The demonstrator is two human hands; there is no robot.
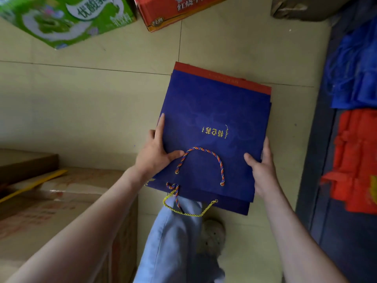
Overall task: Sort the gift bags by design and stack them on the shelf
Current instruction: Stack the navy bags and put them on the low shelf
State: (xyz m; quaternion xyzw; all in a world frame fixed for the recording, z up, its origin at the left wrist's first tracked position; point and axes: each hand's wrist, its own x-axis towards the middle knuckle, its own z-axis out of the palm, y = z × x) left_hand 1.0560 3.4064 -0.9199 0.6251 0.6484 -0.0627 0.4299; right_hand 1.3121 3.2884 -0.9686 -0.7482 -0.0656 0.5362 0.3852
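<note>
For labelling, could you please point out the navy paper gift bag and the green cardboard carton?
navy paper gift bag (214, 107): head view, plain front panel.
green cardboard carton (67, 19): head view, printed side.

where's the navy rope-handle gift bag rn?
Head view, centre: the navy gift bag is gripped at its side edges by the left hand and right hand, topmost of a small stack, over the tiled floor.

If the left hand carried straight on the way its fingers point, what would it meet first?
Likely the red carton ahead; the left hand holds the blue bags above the floor, so depth is unclear.
</note>
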